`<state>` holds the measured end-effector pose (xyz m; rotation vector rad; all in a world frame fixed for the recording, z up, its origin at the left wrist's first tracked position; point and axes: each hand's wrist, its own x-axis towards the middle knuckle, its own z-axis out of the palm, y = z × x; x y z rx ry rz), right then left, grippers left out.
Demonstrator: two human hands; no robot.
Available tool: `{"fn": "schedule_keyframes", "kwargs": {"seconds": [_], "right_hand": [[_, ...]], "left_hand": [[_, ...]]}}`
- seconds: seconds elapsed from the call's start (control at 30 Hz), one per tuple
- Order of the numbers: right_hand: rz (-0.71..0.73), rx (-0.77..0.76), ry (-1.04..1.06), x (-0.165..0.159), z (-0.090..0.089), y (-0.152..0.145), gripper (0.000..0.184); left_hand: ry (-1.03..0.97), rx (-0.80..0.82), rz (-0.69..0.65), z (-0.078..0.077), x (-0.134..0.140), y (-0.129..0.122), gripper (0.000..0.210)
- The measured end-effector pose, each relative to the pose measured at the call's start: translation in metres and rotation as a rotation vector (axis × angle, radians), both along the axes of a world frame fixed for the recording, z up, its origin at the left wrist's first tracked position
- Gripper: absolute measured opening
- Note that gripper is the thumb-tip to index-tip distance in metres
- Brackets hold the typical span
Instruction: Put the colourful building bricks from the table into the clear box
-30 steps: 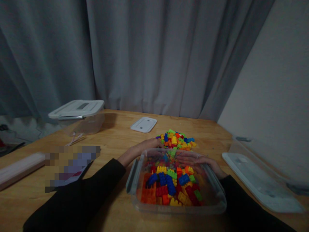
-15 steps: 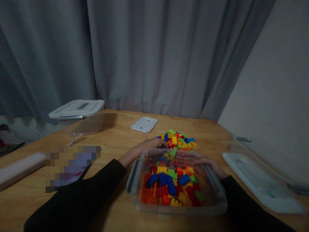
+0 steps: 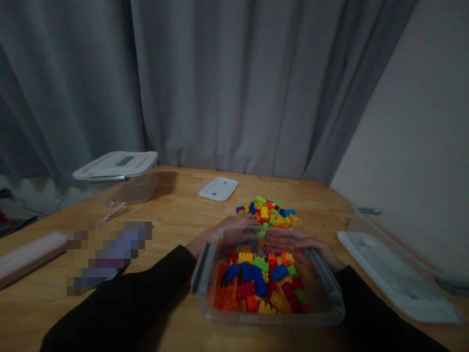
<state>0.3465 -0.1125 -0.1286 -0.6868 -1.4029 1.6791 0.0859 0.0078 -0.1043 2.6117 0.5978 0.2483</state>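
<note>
A clear plastic box [image 3: 271, 319] with grey side clips stands in front of me, holding several red, blue, yellow, orange and green toy building bricks [image 3: 259, 281]. Beyond its far wall lies a heap of smaller bricks [image 3: 269, 211] on the table. My left hand [image 3: 238, 229] is at the far left corner of the box, by the near edge of the heap, its fingers stretched toward the right and partly seen through the plastic. My right hand [image 3: 296, 240] lies behind the far right side, fingers extended to the left. Neither hand shows a brick in its fingers.
A lidded clear box [image 3: 126, 183] stands at the back left of the wooden table [image 3: 176, 210]. A small white lid [image 3: 219, 189] lies behind the heap. At right are another clear box [image 3: 388, 239] and a white lid [image 3: 395, 278]. A long pale box [image 3: 32, 256] lies left, beside a blurred-out item [image 3: 110, 254].
My left hand has moved slightly toward me and to the right, from beside the heap to behind the box's far wall, its fingers straightening. The right hand has hardly moved.
</note>
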Motion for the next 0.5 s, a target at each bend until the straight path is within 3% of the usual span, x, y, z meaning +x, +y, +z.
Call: {"fn": "schedule_keyframes", "kwargs": {"seconds": [0.23, 0.5], "right_hand": [[0.0, -0.005, 0.004, 0.003, -0.004, 0.003, 0.061], [-0.002, -0.024, 0.015, 0.001, -0.002, 0.0, 0.06]], "left_hand": [[0.02, 0.03, 0.06, -0.004, 0.002, 0.001, 0.044], [0.034, 0.015, 0.117, 0.006, -0.013, 0.002, 0.041]]}}
